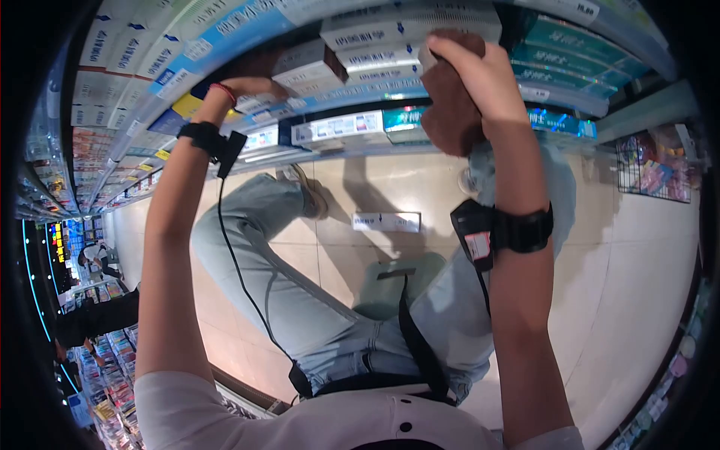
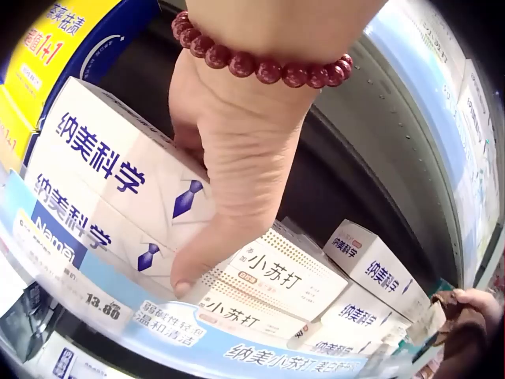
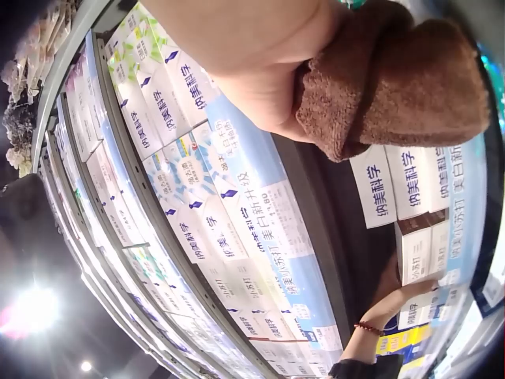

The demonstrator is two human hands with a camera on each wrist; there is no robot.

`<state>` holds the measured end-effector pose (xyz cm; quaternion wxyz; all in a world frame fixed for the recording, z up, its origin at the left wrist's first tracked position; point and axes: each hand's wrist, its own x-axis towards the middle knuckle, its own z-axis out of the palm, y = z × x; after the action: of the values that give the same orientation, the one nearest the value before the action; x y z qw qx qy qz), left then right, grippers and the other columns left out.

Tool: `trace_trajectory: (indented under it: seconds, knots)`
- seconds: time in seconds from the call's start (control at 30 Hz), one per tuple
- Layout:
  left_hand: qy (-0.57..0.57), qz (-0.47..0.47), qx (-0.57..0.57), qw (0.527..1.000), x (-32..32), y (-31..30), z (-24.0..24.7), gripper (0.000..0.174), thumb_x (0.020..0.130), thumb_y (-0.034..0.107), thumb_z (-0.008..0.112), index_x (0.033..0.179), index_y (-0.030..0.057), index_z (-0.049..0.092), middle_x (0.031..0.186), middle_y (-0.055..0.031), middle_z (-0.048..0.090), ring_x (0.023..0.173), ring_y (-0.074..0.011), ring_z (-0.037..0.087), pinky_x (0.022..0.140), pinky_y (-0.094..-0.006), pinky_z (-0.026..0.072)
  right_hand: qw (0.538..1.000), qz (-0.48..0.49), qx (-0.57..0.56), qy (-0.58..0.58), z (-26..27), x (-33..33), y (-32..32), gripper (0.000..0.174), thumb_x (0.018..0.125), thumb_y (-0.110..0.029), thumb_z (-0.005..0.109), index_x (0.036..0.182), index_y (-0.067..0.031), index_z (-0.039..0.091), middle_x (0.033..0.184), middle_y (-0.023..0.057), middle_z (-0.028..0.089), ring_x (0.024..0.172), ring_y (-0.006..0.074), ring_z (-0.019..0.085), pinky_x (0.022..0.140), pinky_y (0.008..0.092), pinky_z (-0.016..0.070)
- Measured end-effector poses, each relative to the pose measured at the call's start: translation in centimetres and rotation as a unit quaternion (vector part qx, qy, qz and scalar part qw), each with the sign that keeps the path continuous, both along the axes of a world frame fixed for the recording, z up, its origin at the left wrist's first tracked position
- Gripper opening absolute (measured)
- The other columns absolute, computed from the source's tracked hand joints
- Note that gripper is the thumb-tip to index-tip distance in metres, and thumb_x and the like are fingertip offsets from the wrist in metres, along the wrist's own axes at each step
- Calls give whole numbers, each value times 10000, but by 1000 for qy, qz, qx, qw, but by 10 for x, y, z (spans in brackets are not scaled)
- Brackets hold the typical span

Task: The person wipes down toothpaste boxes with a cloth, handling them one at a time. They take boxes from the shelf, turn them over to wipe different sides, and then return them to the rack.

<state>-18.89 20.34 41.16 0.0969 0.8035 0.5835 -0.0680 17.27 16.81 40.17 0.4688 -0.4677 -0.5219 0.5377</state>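
My left hand point(image 1: 253, 88) point(image 2: 245, 150) reaches onto the shelf, its thumb on the front of the stacked white boxes point(image 2: 102, 158) with blue lettering and its fingers behind them. Against its thumb side stand white boxes with dotted print point(image 2: 286, 272). A brown cloth point(image 1: 452, 105) point(image 3: 410, 87) is gripped in my right hand point(image 1: 484, 79) point(image 3: 264, 75), by the stacked white boxes point(image 1: 382, 56) and left of the teal boxes point(image 1: 562, 56). The right fingertips are hidden in the right wrist view.
One white box point(image 1: 386, 222) lies on the tiled floor between the legs, near a greenish stool point(image 1: 367, 289). A wire basket of packets point(image 1: 652, 169) stands at the right. Yellow boxes point(image 2: 39, 59) sit at the left of the shelf. Shelf edges carry price strips point(image 2: 170, 320).
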Motion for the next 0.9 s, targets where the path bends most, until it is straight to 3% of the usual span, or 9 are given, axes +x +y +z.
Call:
trace_trajectory:
  seconds: [0.1, 0.17, 0.23, 0.3, 0.4, 0.5, 0.63, 0.73, 0.9]
  knots:
    - [8, -70, 125, 990, -10, -15, -19, 844, 601, 202, 777, 1312, -8, 373, 1181, -235, 509, 1088, -354, 504, 975, -400, 383, 999, 9, -30, 24, -6, 8, 0, 300, 786, -264, 684, 961, -24, 639, 806, 71, 646, 703, 142, 606, 627, 275, 475]
    - [194, 90, -12, 977, 18, -41, -5, 777, 644, 104, 709, 1326, -8, 353, 1181, -264, 475, 1102, -374, 471, 945, -427, 392, 998, -25, -34, 37, 20, 2, -11, 187, 795, -171, 612, 735, 6, 615, 649, 31, 582, 574, 125, 534, 524, 279, 411]
    - [121, -73, 308, 941, 40, -89, -16, 677, 650, -30, 591, 1296, -6, 391, 1130, -256, 499, 1072, -393, 474, 914, -435, 410, 999, -34, -39, 10, 21, 7, -11, 196, 785, -182, 623, 742, 10, 616, 649, 24, 581, 585, 126, 537, 537, 283, 416]
    - [55, -31, 274, 960, 92, -134, -16, 612, 607, -126, 499, 1205, -6, 456, 1056, -217, 528, 993, -370, 515, 858, -421, 441, 998, -33, -49, 12, 19, 11, -7, 197, 800, -170, 617, 743, 18, 609, 640, 27, 574, 582, 120, 532, 534, 285, 413]
    - [-55, -41, -45, 997, 123, -178, -61, 379, 711, 28, 575, 1089, 55, 565, 1026, -176, 588, 965, -331, 560, 798, -408, 470, 996, -36, -77, 24, 26, 7, -7, 191, 816, -150, 604, 743, 27, 598, 622, 31, 562, 567, 116, 523, 518, 285, 406]
    - [-7, -105, -214, 971, 133, -201, -184, 430, 759, 170, 630, 1163, 66, 526, 1054, -152, 574, 1005, -324, 549, 823, -412, 468, 991, 34, -74, 103, 32, 8, -12, 183, 828, -128, 586, 731, 26, 576, 606, 37, 549, 535, 114, 510, 491, 282, 396]
    - [46, -141, -169, 974, 122, -230, -348, 561, 710, 322, 706, 1173, 90, 488, 1158, -117, 513, 1113, -289, 487, 886, -445, 425, 987, 26, -76, 140, 26, 13, -13, 194, 825, -111, 574, 682, 17, 548, 588, 46, 534, 515, 122, 512, 486, 286, 392]
    - [82, -62, -192, 976, 122, -253, -421, 694, 663, 334, 763, 1230, 111, 431, 1260, -106, 461, 1191, -302, 433, 923, -456, 414, 999, -31, -23, -2, 31, 21, -12, 238, 795, -159, 607, 682, 42, 546, 600, 113, 555, 562, 206, 541, 553, 337, 408]
    - [46, 19, -218, 975, 117, -270, -437, 786, 607, 282, 810, 1248, 113, 388, 1233, -109, 487, 1199, -290, 434, 919, -448, 425, 983, -34, -169, 63, 33, 10, -15, 212, 733, -203, 674, 793, -1, 646, 709, 91, 656, 638, 196, 652, 661, 314, 522]
